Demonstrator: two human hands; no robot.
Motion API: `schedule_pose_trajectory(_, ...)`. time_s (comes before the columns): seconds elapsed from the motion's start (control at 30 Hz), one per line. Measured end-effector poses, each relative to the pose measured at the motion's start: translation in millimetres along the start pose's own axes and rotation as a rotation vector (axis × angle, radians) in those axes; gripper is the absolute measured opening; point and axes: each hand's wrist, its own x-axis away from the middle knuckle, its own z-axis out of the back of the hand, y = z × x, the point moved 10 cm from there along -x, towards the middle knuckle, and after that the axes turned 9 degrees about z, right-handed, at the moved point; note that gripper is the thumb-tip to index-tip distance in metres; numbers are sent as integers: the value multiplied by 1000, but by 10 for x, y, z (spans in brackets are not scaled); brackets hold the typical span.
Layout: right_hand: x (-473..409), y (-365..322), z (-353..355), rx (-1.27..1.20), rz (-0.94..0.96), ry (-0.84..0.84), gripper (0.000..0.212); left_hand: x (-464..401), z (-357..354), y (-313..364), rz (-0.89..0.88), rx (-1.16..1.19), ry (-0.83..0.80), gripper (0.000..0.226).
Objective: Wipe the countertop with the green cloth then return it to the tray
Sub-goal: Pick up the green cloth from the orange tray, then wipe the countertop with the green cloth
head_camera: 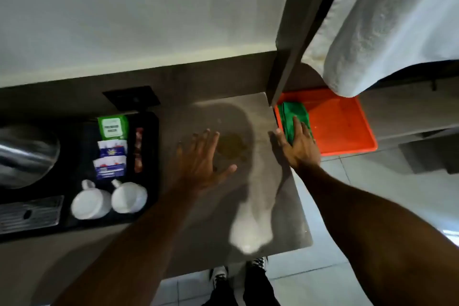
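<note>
A folded green cloth (293, 113) lies in the left end of an orange tray (342, 126), which sits lower, just past the right edge of the grey countertop (273, 194). My right hand (298, 146) reaches over that edge with its fingers resting on the cloth; whether it grips the cloth is unclear. My left hand (206, 156) lies flat on the countertop with fingers spread and holds nothing. Right beside its fingertips is a brownish stain (231, 146) on the counter.
A black tray (146, 181) at the left holds two upturned white cups (109, 199), sachets and a green packet (112, 127). A shiny metal kettle (27, 154) stands at the far left. A white towel (387, 27) hangs above the orange tray. A vertical panel (285, 74) stands between counter and tray.
</note>
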Motion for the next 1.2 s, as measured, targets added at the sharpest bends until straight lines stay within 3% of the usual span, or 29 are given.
schedule_pose_trajectory(0.1, -327, 371, 47, -80, -157, 85, 64, -192, -141, 153, -62, 34, 20, 107)
schedule_pose_trajectory(0.27, -683, 849, -116, -171, -332, 53, 69, -320, -324, 65, -55, -53, 151, 103)
schedule_pose_trajectory(0.43, -866, 1103, -187, -239, -403, 49, 53, -224, -632, -382, 147, -110, 9, 112)
schedule_pose_trajectory(0.6, -861, 854, 52, -437, -335, 153, 27, -91, -834, -564, 172, -55, -42, 110)
schedule_pose_trajectory(0.7, -645, 447, 89, -470, -223, 225, 43, -15, -821, -617, 168, -61, -34, 108)
schedule_pose_trajectory(0.83, -339, -316, -276, -219, -69, 136, 69, 62, -835, -725, 161, -35, -14, 106)
schedule_pose_trajectory(1.03, -380, -983, -862, 24, 127, -181, 52, 44, -900, -745, 143, 17, 15, 105)
schedule_pose_trajectory(1.2, -452, -872, -700, 45, 47, -37, 59, 11, -936, -772, 118, 42, 34, 106)
